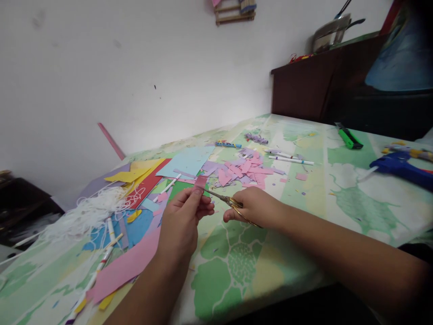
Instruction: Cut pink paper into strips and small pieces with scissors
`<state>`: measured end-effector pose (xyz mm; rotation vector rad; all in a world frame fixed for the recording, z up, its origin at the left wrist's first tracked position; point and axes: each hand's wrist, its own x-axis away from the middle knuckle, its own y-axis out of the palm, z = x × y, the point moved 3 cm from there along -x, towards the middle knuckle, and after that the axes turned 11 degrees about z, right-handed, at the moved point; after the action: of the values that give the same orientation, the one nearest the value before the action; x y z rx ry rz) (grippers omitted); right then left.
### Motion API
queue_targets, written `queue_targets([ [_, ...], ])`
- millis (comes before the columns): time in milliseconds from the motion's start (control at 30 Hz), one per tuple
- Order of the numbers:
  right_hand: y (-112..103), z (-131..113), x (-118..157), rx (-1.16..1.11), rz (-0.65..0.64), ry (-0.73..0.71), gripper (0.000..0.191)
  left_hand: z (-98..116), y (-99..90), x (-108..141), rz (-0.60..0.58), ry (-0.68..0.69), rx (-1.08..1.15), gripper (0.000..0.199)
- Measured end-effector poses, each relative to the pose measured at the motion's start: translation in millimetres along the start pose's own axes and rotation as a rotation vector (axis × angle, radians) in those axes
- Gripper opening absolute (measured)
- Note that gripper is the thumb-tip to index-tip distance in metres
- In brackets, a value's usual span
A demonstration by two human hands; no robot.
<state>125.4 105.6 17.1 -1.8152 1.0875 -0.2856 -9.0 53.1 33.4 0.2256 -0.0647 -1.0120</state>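
My left hand pinches a small pink paper piece between thumb and fingers, above the table's near middle. Gold-handled scissors are in my right hand, their blades pointing left with the tips at the paper's lower edge. Behind the hands lies a pile of cut pink and purple paper scraps. A light blue sheet is just beyond my left hand, and a larger pink sheet lies to the left of my left forearm.
White string is heaped over coloured sheets at left. A green cutter and a blue glue gun lie at right. White paper sticks rest behind the scraps. A dark cabinet stands at the back right.
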Motion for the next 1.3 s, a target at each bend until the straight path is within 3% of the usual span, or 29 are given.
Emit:
queue_targets([
  [500, -3.9, 3.4, -0.4, 0.058, 0.042, 0.075, 0.059, 2.9, -1.6, -1.1, 0.042, 0.010, -0.014, 0.015],
  [1067, -1.1, 1.6, -0.1, 0.060, 0.022, 0.007, 0.056, 4.9, -5.4, -3.7, 0.109, 0.006, 0.091, 0.015],
  [1300, 3.5, 2.8, 0.3, 0.045, 0.032, -0.001, 0.055, -3.6, 1.0, -0.2, 0.045, -0.006, 0.021, 0.018],
])
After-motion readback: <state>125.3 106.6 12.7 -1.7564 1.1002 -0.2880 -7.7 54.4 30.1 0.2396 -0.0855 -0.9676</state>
